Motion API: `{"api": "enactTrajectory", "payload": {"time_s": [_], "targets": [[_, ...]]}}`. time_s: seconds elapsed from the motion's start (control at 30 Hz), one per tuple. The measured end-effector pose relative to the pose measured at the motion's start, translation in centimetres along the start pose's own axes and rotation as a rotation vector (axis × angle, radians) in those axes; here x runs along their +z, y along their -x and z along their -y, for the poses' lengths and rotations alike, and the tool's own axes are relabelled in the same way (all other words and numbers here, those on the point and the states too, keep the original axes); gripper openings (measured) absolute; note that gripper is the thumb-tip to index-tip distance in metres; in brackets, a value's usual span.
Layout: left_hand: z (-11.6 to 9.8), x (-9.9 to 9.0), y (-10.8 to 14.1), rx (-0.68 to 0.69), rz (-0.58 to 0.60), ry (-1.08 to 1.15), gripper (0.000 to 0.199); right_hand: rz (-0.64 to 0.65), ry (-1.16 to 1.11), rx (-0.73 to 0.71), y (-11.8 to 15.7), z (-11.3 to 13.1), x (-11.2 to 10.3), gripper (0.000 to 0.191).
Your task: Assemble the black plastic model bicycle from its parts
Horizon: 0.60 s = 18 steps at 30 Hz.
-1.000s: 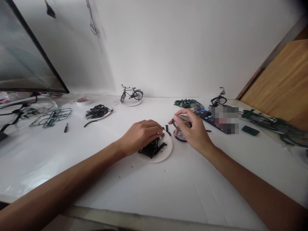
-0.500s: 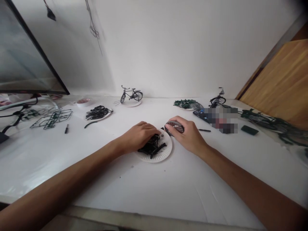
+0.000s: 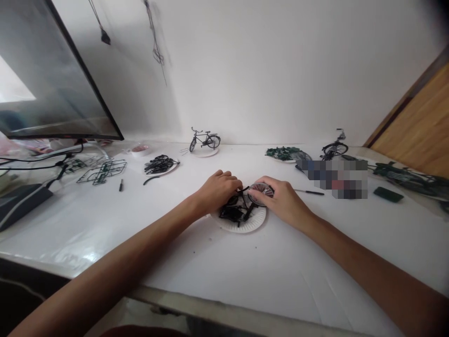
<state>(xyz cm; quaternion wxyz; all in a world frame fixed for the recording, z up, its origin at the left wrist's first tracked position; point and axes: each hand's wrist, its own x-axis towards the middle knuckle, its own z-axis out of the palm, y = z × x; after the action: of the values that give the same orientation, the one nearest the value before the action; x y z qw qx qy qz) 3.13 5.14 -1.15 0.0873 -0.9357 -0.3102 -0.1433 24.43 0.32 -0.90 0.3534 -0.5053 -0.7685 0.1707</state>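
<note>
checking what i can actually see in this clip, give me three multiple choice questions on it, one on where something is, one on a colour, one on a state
1. Where is the spoked wheel in the right hand?
A. Above the phone
B. Over the paper plate
C. Beside the monitor

2. What colour are the parts heaped on that plate?
A. Green
B. Red
C. Black

3. How is the left hand placed?
A. Curled down over the parts
B. Lying flat on the table
C. Lifted clear in the air

Answers:
1. B, the wheel overlaps the plate's right side.
2. C, the heaped pieces on the plate are black.
3. A, its fingers bend down onto the pile.
</note>
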Motion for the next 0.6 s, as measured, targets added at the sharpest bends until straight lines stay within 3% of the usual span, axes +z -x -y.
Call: {"api": "enactTrajectory", "payload": {"time_s": [0.47, 0.6], "targets": [[-0.9, -1.4, 0.7, 0.009, -0.011, 0.135, 0.016, 0.028, 0.045, 0.004, 0.0, -0.3, -0.1, 0.019], [-1.2, -1.7, 0.6, -0.035, -0.036, 0.163, 0.029, -0.01, 0.063, 0.004, 0.1, -0.5, -0.2, 0.021]]}}
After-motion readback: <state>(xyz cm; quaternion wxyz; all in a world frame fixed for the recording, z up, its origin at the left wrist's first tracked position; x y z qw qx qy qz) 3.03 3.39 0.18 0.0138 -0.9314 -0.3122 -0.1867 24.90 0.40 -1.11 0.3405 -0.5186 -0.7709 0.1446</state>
